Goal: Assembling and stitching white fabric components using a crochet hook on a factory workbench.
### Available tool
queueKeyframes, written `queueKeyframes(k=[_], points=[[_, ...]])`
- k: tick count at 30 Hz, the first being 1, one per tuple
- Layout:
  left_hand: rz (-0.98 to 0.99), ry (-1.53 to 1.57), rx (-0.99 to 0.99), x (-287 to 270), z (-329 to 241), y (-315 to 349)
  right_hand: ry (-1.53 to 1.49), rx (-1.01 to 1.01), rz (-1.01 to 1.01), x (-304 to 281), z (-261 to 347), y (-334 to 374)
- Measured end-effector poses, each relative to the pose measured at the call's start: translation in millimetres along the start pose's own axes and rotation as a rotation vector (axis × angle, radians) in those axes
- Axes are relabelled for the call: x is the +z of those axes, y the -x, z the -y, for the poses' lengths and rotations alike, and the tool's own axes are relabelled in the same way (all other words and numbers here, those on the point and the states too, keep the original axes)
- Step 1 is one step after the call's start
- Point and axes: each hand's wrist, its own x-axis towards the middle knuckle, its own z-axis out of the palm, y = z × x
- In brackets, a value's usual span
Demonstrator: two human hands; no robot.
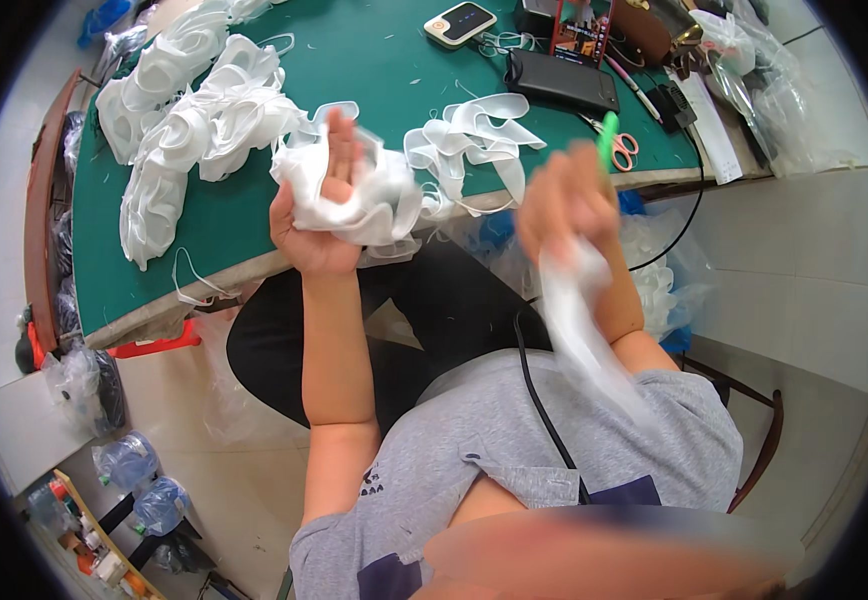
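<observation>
My left hand (316,235) is raised palm up at the table's near edge, cradling a bundle of white curled fabric pieces (391,200) between thumb and fingers. Its fingers point away from me. To the right, my right hand (566,205) is smeared by motion but closed. A slim bright green tool (607,138) sticks up from it, its kind unclear. From the same hand hangs a blurred white fabric strip (582,320), trailing down towards my grey shirt. Just beyond and between the hands, loose white fabric strips (469,140) lie on the green table (379,60).
Long rows of white curled pieces (169,130) cover the table's left. At the back are a small white device (461,24), a black case (561,80) and orange-handled scissors (625,152). A black cable (699,215) hangs off the right edge; plastic bags (654,270) stand below.
</observation>
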Motion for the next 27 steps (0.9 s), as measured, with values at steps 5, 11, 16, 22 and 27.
queueKeyframes(k=[5,11,16,22,27], points=[[0.041,0.049,0.047,12.4,-7.2,-1.0,0.014,-0.016,0.015,24.7,35.2,-14.9],[-0.135,-0.209,-0.161,45.3,-12.1,16.6,1.526,0.150,-0.500,-18.4,12.8,-19.5],[-0.164,-0.642,-0.089,56.8,-13.4,28.1,0.947,0.113,-0.584,3.6,-13.9,-32.9],[-0.143,-0.934,-0.106,71.8,-18.1,41.2,1.014,-0.047,-0.303,5.2,-44.2,-55.4],[-0.055,-1.004,-0.110,76.9,-20.8,47.0,1.126,-0.128,-0.066,10.1,-50.5,-69.1]])
